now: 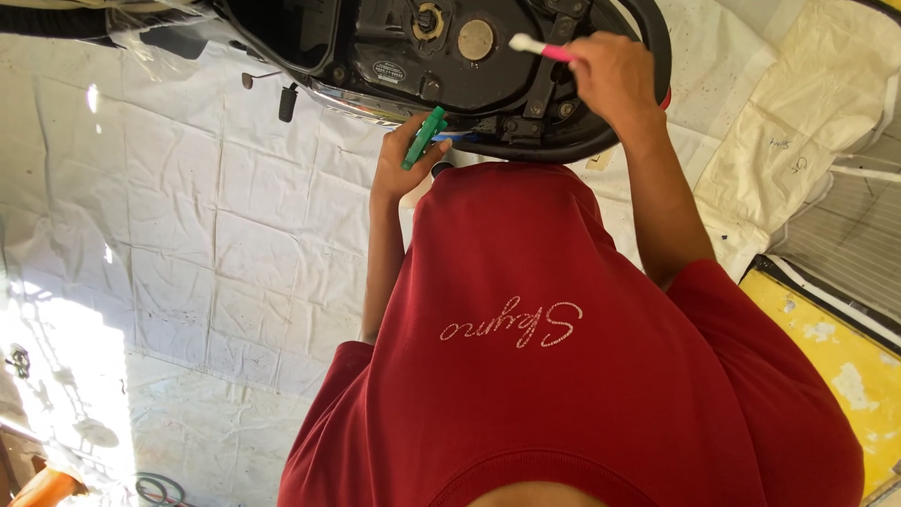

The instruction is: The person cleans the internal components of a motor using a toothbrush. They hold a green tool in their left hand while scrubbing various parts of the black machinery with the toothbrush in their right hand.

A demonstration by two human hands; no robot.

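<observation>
My right hand [612, 73] grips a pink toothbrush [542, 48] over the black scooter body [413, 56]; my left hand [405, 161] holds a green tool [424, 137] near its rim.

Creased white sheet [188, 235] under black scooter [441, 75].

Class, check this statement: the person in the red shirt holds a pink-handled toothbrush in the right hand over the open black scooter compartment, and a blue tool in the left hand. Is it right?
Not quite. The head view shows the tool in the left hand is green, not blue. The rest stands: the right hand holds the pink-handled toothbrush over the open black scooter compartment.
</observation>
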